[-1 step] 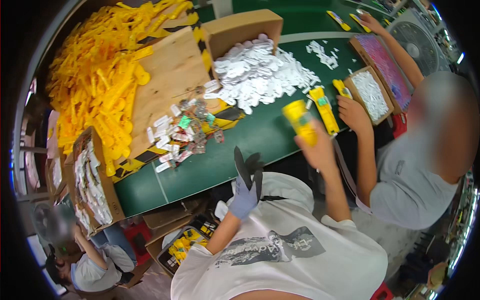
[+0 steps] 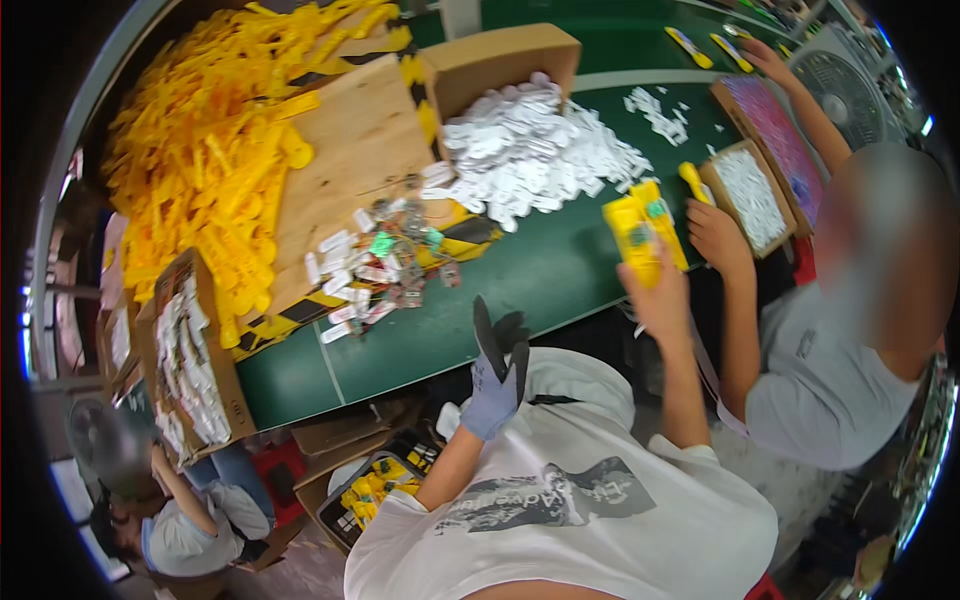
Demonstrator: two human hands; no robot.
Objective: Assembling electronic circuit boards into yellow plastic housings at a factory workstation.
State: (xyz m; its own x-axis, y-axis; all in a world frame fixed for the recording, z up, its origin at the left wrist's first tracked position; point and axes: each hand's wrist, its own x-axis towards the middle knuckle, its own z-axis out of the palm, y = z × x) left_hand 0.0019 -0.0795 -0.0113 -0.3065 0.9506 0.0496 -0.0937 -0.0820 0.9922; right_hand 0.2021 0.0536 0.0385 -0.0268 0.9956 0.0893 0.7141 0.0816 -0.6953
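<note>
My right hand (image 2: 662,305) is closed round a yellow plastic housing (image 2: 627,228) with green inside, held up over the front edge of the green table. A second yellow housing (image 2: 658,208) with a green part lies just behind it, partly covered in this view. My left hand (image 2: 493,375), in a grey glove with black fingers, is held near the table edge in front of my body. Its fingers are stretched out and nothing is in them. Beyond it lies a heap of white parts and small circuit boards with wires (image 2: 385,262).
A carton (image 2: 500,52) spills white plastic pieces (image 2: 545,150). Yellow housings (image 2: 200,170) are heaped at the left beside a box of white parts (image 2: 190,365). At right, a co-worker's hand (image 2: 715,235) holds a yellow piece beside a box of small white parts (image 2: 748,195).
My right hand has moved slightly right with the yellow housing, which now overlaps the one behind it. The whole view has shifted a little; my left hand keeps its pose.
</note>
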